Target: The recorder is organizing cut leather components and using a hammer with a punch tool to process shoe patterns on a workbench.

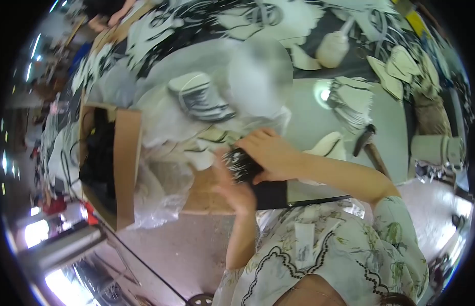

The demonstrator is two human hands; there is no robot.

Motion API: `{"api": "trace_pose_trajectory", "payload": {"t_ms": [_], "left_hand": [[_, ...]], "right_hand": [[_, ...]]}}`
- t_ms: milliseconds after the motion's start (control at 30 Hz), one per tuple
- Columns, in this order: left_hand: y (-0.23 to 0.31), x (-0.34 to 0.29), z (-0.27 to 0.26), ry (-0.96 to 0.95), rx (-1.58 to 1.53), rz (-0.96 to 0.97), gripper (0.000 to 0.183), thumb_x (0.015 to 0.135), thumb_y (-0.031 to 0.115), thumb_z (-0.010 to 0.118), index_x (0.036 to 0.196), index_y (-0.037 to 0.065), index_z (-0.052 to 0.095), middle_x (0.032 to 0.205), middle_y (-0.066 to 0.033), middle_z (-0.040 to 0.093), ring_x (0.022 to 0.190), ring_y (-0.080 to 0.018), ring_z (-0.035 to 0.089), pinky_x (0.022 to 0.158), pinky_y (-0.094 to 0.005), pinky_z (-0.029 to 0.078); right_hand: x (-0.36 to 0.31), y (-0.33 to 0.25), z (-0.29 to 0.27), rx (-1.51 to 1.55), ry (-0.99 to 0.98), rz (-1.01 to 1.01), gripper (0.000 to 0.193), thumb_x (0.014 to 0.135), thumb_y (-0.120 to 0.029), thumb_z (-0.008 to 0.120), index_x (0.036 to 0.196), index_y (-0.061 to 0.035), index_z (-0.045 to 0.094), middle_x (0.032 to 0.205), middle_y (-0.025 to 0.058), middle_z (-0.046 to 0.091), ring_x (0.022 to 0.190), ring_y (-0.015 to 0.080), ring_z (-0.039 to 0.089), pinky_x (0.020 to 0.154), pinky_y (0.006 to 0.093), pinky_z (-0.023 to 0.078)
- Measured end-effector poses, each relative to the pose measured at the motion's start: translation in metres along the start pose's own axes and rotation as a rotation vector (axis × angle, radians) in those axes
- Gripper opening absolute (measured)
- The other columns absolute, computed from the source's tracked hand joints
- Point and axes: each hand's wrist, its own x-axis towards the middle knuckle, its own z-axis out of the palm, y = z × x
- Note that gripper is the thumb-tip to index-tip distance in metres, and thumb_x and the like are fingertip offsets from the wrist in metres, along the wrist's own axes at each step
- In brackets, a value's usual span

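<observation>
At the near edge of the table, my right hand (272, 154) is closed round a small black piece with white streaks (241, 165). Its fingers lie over the far edge and its thumb is on the near side. What kind of thing the piece is, I cannot make out. Beside the piece's left edge, my left hand (231, 184) is blurred by motion, its fingers stretched upward and thumb apart. Just beyond the hands lie several pale cut pieces with dark edges (213, 135). A black flat surface (271, 196) shows below the right hand.
A cardboard box (127, 168) with black contents stands left, by clear plastic bags (163, 191). Layered white-and-black pieces (202, 98) lie on plastic. Right are a stack of white pieces (352, 102), a hammer (374, 150) and a white bottle (333, 48). Another person's hand (98, 23) shows far left.
</observation>
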Motion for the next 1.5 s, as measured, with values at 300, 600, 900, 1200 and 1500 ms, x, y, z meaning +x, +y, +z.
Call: {"api": "trace_pose_trajectory", "payload": {"t_ms": [300,600,900,1200,1500], "left_hand": [[0.013,0.001,-0.012,-0.109,0.032,0.104,0.082,0.100,0.064,0.026,0.150,-0.001,0.030,0.154,-0.0175,0.033,0.142,-0.0264,0.033,0.116,-0.0423,0.026],[0.072,0.088,-0.106,0.043,1.226,0.390,0.040,0.082,0.007,0.071,0.120,-0.003,0.060,0.115,-0.0133,0.064,0.101,-0.0241,0.062,0.087,-0.0350,0.050],[0.122,0.080,-0.092,-0.388,0.766,-0.130,0.016,0.078,0.006,0.074,0.091,-0.001,0.067,0.080,-0.0101,0.064,0.076,-0.0208,0.063,0.068,-0.0289,0.049],[0.099,0.101,-0.040,-0.474,1.695,0.649,0.042,0.074,0.018,0.078,0.108,0.001,0.060,0.101,-0.0115,0.061,0.101,-0.0347,0.056,0.083,-0.0416,0.047],[0.113,0.057,-0.038,-0.742,0.971,-0.118,0.027,0.083,0.007,0.067,0.108,0.001,0.059,0.098,-0.0195,0.066,0.090,-0.0395,0.064,0.075,-0.0422,0.050]], "right_hand": [[0.020,-0.009,0.016,-0.096,0.139,-0.053,0.078,0.057,-0.022,0.088,0.122,-0.0036,0.050,0.113,0.0097,0.058,0.111,0.0275,0.055,0.100,0.0412,0.039],[-0.003,-0.015,0.011,-0.208,0.057,-0.263,0.036,0.075,-0.009,0.066,0.108,-0.0024,0.054,0.099,0.0076,0.057,0.098,0.0242,0.057,0.085,0.0359,0.045],[-0.013,-0.012,0.010,-0.169,-0.025,-0.294,0.031,0.076,-0.009,0.063,0.105,-0.0018,0.055,0.103,0.0091,0.057,0.101,0.0248,0.057,0.086,0.0348,0.046],[0.001,-0.027,0.007,-0.228,0.061,-0.257,0.025,0.077,-0.009,0.062,0.099,0.0024,0.062,0.146,0.0198,0.041,0.140,0.0325,0.034,0.114,0.0455,0.029],[-0.026,-0.022,0.009,-0.228,0.111,-0.399,0.021,0.080,-0.011,0.058,0.097,0.0008,0.061,0.147,0.0221,0.042,0.142,0.0319,0.033,0.117,0.0475,0.025]]}}
